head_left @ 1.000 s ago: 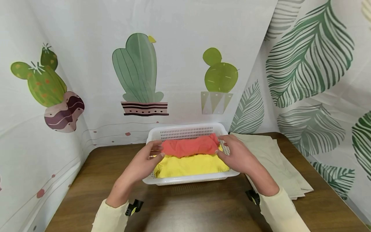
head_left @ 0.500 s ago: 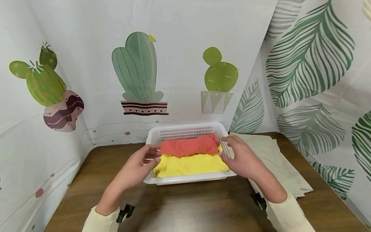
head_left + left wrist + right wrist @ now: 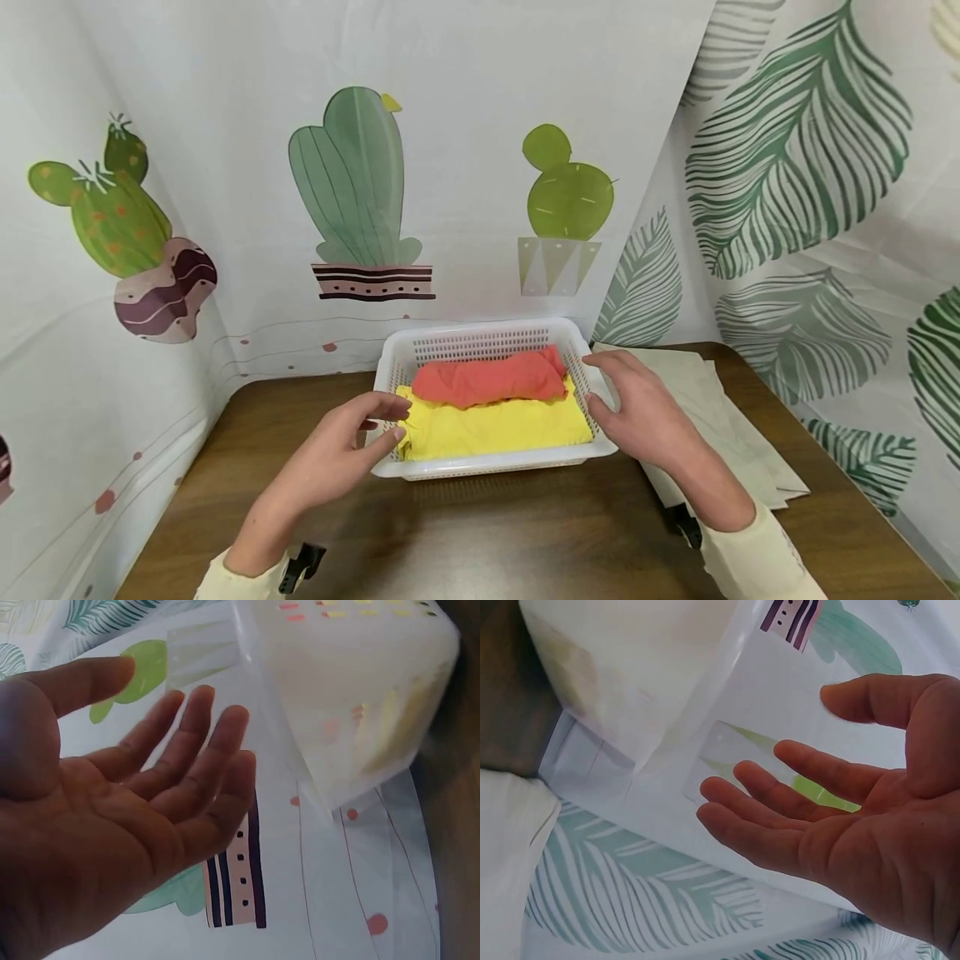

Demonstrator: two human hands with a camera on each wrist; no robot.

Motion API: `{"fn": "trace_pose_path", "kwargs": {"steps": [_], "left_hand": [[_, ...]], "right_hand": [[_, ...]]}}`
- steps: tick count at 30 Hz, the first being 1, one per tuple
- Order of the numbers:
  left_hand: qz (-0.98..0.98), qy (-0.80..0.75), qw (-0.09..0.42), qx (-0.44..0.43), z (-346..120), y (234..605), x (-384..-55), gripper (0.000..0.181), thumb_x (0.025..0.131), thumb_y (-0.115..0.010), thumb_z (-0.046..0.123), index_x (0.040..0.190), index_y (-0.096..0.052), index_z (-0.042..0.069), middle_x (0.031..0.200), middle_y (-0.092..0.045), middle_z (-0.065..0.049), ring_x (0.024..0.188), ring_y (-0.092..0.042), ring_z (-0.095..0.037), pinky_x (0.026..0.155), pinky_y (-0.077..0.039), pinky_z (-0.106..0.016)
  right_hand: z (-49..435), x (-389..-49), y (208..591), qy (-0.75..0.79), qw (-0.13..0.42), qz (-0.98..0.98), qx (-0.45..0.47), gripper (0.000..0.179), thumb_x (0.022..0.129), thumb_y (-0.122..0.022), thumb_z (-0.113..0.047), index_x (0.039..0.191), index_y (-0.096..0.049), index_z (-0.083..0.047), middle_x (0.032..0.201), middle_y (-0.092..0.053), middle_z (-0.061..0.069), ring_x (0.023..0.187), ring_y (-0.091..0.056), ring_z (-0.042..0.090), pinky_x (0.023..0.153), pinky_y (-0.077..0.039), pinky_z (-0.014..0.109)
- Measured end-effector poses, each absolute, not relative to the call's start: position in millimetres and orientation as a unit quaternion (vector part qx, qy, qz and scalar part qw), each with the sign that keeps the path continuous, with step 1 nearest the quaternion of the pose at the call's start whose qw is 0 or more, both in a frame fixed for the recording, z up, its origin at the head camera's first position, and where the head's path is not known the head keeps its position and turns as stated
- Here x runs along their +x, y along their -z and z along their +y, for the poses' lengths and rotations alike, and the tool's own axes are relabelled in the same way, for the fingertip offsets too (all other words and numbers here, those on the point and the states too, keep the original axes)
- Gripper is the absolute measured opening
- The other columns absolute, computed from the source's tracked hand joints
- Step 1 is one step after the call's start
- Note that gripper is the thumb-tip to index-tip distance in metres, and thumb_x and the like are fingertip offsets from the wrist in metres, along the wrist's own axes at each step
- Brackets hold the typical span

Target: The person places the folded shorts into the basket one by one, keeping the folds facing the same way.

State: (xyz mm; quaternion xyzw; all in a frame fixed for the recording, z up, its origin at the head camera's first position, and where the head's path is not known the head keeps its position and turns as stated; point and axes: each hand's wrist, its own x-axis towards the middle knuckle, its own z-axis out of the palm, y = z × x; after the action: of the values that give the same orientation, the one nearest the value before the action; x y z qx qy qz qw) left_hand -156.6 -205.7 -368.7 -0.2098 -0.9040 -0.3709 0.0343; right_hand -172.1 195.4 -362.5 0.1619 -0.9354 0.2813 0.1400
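Note:
A white plastic basket (image 3: 495, 461) with slotted walls stands on the brown table. Inside it a yellow folded cloth (image 3: 498, 431) lies flat, and a rolled red cloth (image 3: 487, 379) rests on top of that toward the back. My left hand (image 3: 337, 450) hovers at the basket's left end, fingers loosely bent and holding nothing. At the opposite end is my right hand (image 3: 648, 408), its thumb and fingers spread near the right rim. Both wrist views show bare palms, the left hand (image 3: 142, 787) and the right hand (image 3: 840, 802), apart from the basket wall (image 3: 352, 682).
Pale folded cloth (image 3: 720, 417) lies on the table to the right of the basket, partly behind my right forearm. White curtains printed with cacti (image 3: 367, 183) and leaves (image 3: 802, 142) hang close behind and beside the table (image 3: 487, 542).
Both hands have drawn back from the ends of the red cloth, the left toward the left and nearer, the right toward the right. The basket and cloths stay put.

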Motion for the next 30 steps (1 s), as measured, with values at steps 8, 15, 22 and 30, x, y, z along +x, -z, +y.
{"fn": "trace_pose_path", "kwargs": {"steps": [8, 15, 22, 30], "left_hand": [[-0.903, 0.343, 0.031, -0.257, -216, 373, -151, 0.028, 0.100, -0.077, 0.024, 0.127, -0.068, 0.028, 0.125, -0.069, 0.017, 0.122, -0.064, -0.012, 0.104, -0.053, -0.050], [-0.895, 0.321, 0.051, -0.306, -222, 379, -147, 0.029, 0.100, -0.077, 0.030, 0.127, -0.066, 0.032, 0.126, -0.067, 0.019, 0.122, -0.063, -0.005, 0.105, -0.053, -0.044], [-0.903, 0.306, 0.039, -0.299, -225, 383, -144, 0.037, 0.097, -0.080, 0.035, 0.131, -0.065, 0.035, 0.130, -0.066, 0.020, 0.124, -0.062, -0.007, 0.105, -0.053, -0.039], [-0.904, 0.299, 0.017, -0.305, -225, 384, -144, 0.049, 0.094, -0.083, 0.032, 0.139, -0.062, 0.035, 0.139, -0.065, 0.016, 0.133, -0.058, -0.007, 0.111, -0.050, -0.042]], "right_hand": [[210, -172, 367, -0.285, 0.163, -0.930, 0.164, 0.048, 0.094, -0.065, -0.003, 0.141, -0.059, 0.007, 0.141, -0.059, 0.026, 0.132, -0.055, 0.044, 0.109, -0.045, 0.062], [227, -174, 372, -0.275, 0.175, -0.933, 0.152, 0.049, 0.093, -0.067, -0.003, 0.140, -0.060, 0.007, 0.140, -0.060, 0.027, 0.131, -0.055, 0.046, 0.106, -0.046, 0.063], [241, -179, 375, -0.273, 0.170, -0.936, 0.140, 0.050, 0.093, -0.070, -0.004, 0.141, -0.059, 0.007, 0.138, -0.060, 0.029, 0.126, -0.057, 0.048, 0.101, -0.048, 0.064], [260, -190, 380, -0.263, 0.169, -0.941, 0.131, 0.051, 0.094, -0.068, -0.005, 0.142, -0.058, 0.007, 0.136, -0.059, 0.031, 0.117, -0.059, 0.048, 0.093, -0.050, 0.064]]}}
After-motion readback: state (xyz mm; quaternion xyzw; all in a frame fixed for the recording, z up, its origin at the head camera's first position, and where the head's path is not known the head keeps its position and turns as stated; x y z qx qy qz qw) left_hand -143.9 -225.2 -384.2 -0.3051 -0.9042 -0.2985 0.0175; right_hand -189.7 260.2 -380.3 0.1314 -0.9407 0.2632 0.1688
